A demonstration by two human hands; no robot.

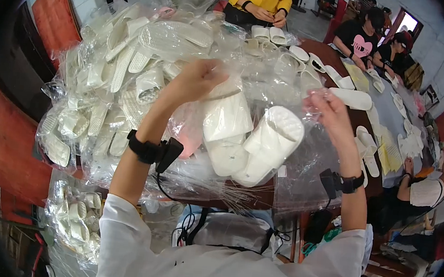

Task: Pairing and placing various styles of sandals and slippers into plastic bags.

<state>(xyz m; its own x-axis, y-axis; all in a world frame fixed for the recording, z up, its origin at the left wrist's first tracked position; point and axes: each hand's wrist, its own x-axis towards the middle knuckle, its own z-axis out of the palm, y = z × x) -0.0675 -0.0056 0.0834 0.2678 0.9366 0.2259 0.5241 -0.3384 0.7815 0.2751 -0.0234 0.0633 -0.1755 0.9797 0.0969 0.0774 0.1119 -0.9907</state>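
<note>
A clear plastic bag (268, 92) stretches between my two hands over the table. My left hand (198, 81) is closed on its left side, the fingertips smeared by motion. On the right, my right hand (330, 108) pinches thin clear film. Below and between the hands are two white slippers, a left one (228, 118) and a right one (274, 143), their broad straps showing. Film glints over the left slipper; whether both lie inside the bag I cannot tell. A pink piece (184, 135) shows through plastic beside the left slipper.
A high heap of bagged white slippers (127, 72) covers the table's left side. Flat clear bags (306, 167) lie at the front right. Loose slippers (366, 148) line the right side. A person in yellow (257, 4) stands opposite; other people work along the right.
</note>
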